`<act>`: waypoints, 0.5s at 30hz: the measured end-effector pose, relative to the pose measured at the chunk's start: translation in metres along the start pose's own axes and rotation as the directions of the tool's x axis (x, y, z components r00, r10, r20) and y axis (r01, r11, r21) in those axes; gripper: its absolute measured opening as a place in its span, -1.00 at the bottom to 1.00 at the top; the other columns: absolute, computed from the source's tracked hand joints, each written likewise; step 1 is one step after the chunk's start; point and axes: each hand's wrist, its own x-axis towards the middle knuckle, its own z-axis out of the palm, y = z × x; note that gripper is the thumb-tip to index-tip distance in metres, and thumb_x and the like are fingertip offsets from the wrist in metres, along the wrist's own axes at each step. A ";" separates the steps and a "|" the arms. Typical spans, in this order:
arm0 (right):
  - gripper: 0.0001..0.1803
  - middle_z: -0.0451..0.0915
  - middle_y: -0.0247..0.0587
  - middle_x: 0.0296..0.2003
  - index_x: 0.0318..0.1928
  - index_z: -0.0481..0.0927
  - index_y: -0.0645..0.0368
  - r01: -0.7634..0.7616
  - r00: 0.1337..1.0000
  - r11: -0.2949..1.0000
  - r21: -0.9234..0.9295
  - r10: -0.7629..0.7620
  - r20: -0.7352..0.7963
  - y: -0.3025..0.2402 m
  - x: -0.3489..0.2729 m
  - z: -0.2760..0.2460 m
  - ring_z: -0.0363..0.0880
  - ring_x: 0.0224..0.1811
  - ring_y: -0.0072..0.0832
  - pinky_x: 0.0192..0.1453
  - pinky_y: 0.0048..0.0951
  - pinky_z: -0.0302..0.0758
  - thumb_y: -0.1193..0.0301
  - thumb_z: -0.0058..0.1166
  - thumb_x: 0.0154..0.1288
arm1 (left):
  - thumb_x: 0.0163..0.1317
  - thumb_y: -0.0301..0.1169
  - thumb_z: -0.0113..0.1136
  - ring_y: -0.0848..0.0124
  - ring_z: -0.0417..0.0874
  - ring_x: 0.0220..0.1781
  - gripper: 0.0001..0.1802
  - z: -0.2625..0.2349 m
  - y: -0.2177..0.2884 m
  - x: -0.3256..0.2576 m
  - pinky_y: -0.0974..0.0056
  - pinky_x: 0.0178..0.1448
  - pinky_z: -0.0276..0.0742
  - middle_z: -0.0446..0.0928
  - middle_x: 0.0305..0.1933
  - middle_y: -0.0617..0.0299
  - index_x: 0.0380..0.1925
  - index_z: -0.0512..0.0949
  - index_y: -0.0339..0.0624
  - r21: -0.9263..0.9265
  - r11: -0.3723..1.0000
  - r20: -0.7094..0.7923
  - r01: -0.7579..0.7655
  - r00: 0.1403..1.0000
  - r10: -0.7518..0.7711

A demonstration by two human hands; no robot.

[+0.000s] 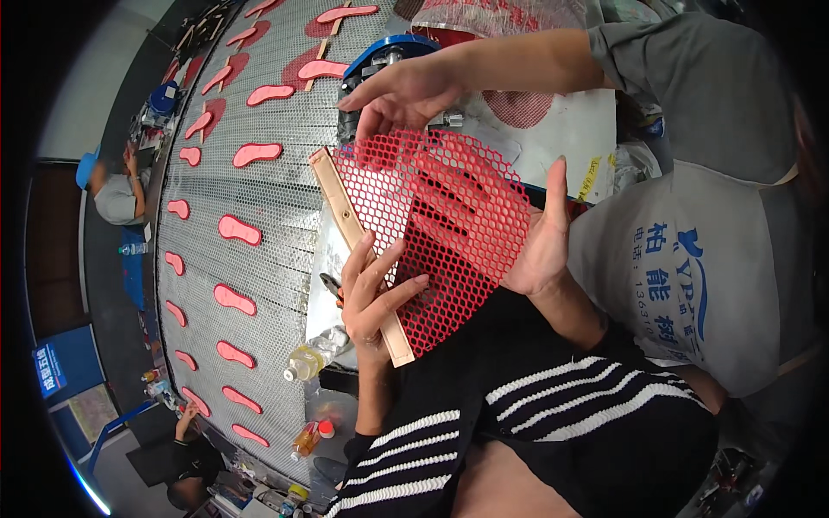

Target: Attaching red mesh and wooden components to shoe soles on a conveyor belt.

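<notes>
My left hand (pixel 371 289) is closed round a flat wooden strip (pixel 345 211), fingers over its face. A red honeycomb mesh sheet (pixel 458 285) runs along the strip and spreads to the right, tilted up. Behind the sheet lies my right hand (pixel 540 246), palm toward the mesh and thumb up. Its stretched fingers show through the holes. A co-worker's hand (pixel 406 91) reaches in from the right, just above the mesh's far edge; whether it touches cannot be told.
A wide grey mesh conveyor (pixel 298 190) carries several pink sole-shaped pieces (pixel 240 230). Black-handled pliers (pixel 331 285), a clear bottle (pixel 302 363) and a red-capped bottle (pixel 306 439) stand near my left arm. A blue-topped machine (pixel 393 45) is beyond the mesh. The co-worker's grey apron (pixel 682 268) fills the right.
</notes>
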 end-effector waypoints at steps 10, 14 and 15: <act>0.23 -0.02 0.08 0.53 0.54 -0.08 0.22 -0.010 1.000 1.000 -0.014 0.009 -0.015 0.004 -0.008 0.019 -0.04 0.58 -0.07 0.62 0.02 -0.08 -0.57 -0.59 0.21 | -0.06 -0.21 0.37 -0.02 0.44 0.37 -0.74 -0.010 0.006 0.001 0.05 0.36 0.40 0.67 0.09 0.08 -0.34 0.79 -0.02 -0.019 0.998 0.012 -0.062 0.998 0.063; 0.20 -0.11 0.09 0.55 0.55 -0.14 0.18 -0.010 0.997 0.999 -0.047 0.006 -0.077 0.008 -0.013 0.016 -0.16 0.60 0.01 0.62 0.12 -0.21 -0.55 -0.53 0.23 | -0.07 -0.20 0.37 -0.01 0.44 0.37 -0.72 -0.018 0.008 -0.003 0.04 0.38 0.38 0.66 0.10 0.09 -0.34 0.79 -0.02 -0.018 0.998 0.015 -0.058 0.998 0.059; 0.20 -0.11 0.09 0.55 0.55 -0.14 0.18 -0.009 0.997 0.999 -0.047 0.006 -0.075 0.009 -0.013 0.017 -0.16 0.60 0.01 0.62 0.12 -0.21 -0.55 -0.53 0.23 | -0.07 -0.20 0.37 -0.01 0.44 0.37 -0.72 -0.019 0.008 -0.002 0.04 0.38 0.38 0.66 0.10 0.09 -0.34 0.79 -0.01 -0.019 0.998 0.023 -0.060 0.998 0.060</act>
